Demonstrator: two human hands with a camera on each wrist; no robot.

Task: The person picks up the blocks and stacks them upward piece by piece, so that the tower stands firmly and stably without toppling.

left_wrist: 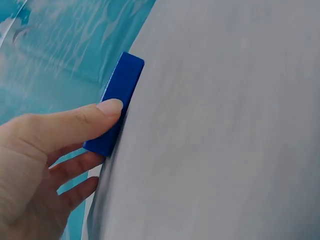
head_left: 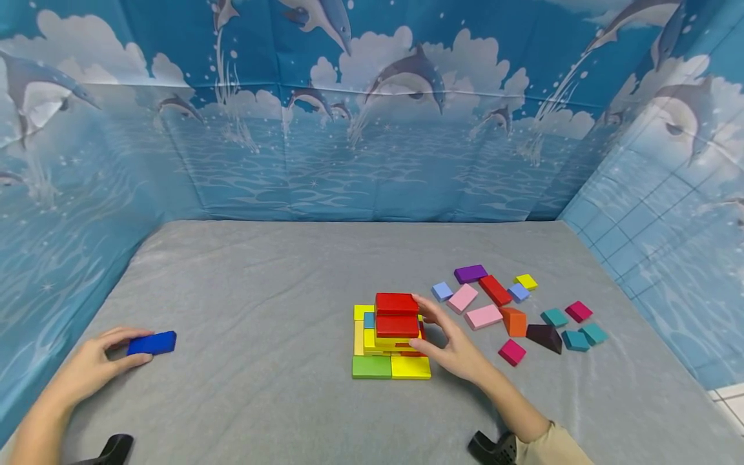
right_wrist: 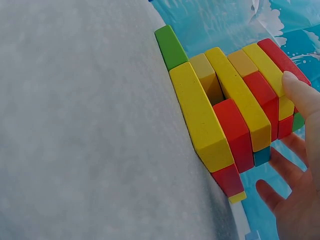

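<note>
On the left of the head view, my left hand (head_left: 93, 365) pinches a dark blue rectangular block (head_left: 152, 343) between thumb and fingers. The left wrist view shows the thumb lying across this blue block (left_wrist: 120, 85). My right hand (head_left: 450, 339) is at the right side of a layered block tower (head_left: 372, 366), thumb on the near side and fingers toward the back. Red blocks (head_left: 397, 303) top the tower, above yellow, green and blue pieces. In the right wrist view the thumb touches the tower's upper layers (right_wrist: 270, 57); the contact of the other fingers is partly hidden.
Loose blocks lie right of the tower, among them a purple block (head_left: 471, 274), a pink block (head_left: 484, 316), an orange block (head_left: 514, 321) and a dark wedge-shaped block (head_left: 544, 338). A grey cloth (head_left: 250, 290) covers the surface. Dolphin-print curtains (head_left: 325, 161) stand around it.
</note>
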